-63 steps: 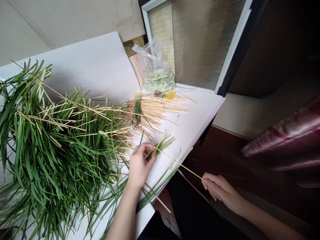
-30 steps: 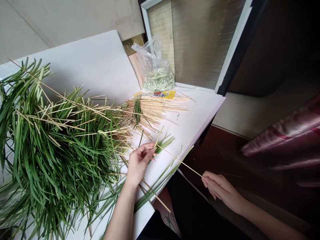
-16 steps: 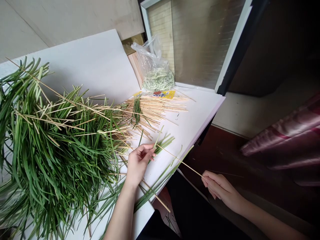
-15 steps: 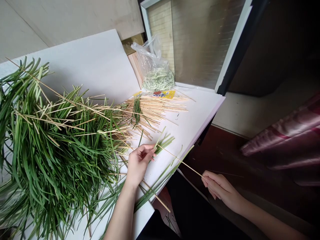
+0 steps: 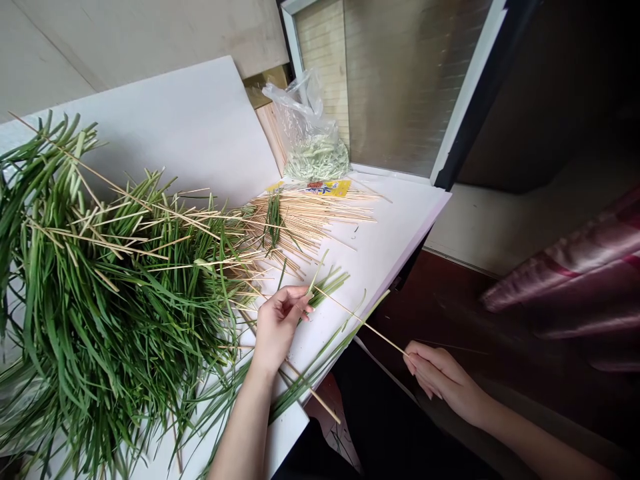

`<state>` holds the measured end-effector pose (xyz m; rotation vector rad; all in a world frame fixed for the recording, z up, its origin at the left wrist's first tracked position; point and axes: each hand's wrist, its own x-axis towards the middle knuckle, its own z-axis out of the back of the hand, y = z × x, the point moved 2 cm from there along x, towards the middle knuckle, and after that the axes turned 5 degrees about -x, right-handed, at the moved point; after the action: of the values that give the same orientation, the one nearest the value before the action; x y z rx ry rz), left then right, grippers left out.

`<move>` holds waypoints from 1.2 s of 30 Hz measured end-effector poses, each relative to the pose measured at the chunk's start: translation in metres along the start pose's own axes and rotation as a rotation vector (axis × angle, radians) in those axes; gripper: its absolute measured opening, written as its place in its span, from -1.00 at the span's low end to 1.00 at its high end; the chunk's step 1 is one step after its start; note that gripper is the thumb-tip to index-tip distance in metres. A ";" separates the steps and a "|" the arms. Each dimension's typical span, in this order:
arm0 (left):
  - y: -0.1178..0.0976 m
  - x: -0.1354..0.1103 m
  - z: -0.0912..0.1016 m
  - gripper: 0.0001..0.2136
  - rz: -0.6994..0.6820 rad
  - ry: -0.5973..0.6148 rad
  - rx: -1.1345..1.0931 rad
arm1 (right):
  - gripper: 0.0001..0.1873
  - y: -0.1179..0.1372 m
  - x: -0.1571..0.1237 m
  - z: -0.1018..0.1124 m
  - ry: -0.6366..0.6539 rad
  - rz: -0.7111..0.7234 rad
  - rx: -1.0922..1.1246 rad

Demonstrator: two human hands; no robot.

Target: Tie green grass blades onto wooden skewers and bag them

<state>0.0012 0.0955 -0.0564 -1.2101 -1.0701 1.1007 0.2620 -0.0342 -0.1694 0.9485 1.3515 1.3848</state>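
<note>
**Hands at the near edge of a white tabletop (image 5: 380,267), seen from above.** My right hand (image 5: 440,380), off the table to the near right, is curled closed, its thumb and fingers pinching the near end of a thin bamboo skewer (image 5: 363,323). The skewer slants up and left across the table edge, and its far end lies just beside my left hand (image 5: 277,327). That hand is half open above the tabletop, with the fingers bent and the fingertips (image 5: 303,308) next to a small tuft of green leaf blades (image 5: 327,287). I cannot tell whether these fingers have hold of the skewer or the blades.

To the left of my left hand lies a large heap of long green leaves (image 5: 115,287), with many skewers poking through it. Some loose blades stretch along the near table edge. Farther off, a fanned bundle of bamboo skewers (image 5: 310,217) lies on the tabletop, running into the heap. Beyond it are a yellow printed packet (image 5: 327,189) and a clear plastic bag (image 5: 300,100) holding pale green chopped pieces (image 5: 316,159). A white board (image 5: 170,127) stands behind the heap, and a pink satin cloth (image 5: 565,280) hangs at far right.
</note>
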 end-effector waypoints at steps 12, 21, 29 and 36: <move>0.000 0.000 -0.001 -0.71 0.012 0.009 -0.001 | -0.54 0.000 0.001 0.001 0.007 0.002 -0.011; 0.003 0.001 0.000 -0.71 0.008 0.020 0.005 | -0.55 -0.002 0.000 0.001 0.006 0.009 -0.001; 0.003 0.001 0.000 -0.73 0.004 0.029 0.005 | -0.55 -0.001 0.000 0.001 0.013 0.014 -0.007; 0.002 0.000 0.000 -0.73 -0.006 0.023 -0.005 | -0.54 -0.001 0.000 0.001 0.012 -0.006 -0.006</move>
<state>0.0013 0.0957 -0.0580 -1.2202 -1.0581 1.0778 0.2629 -0.0337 -0.1700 0.9331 1.3571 1.3911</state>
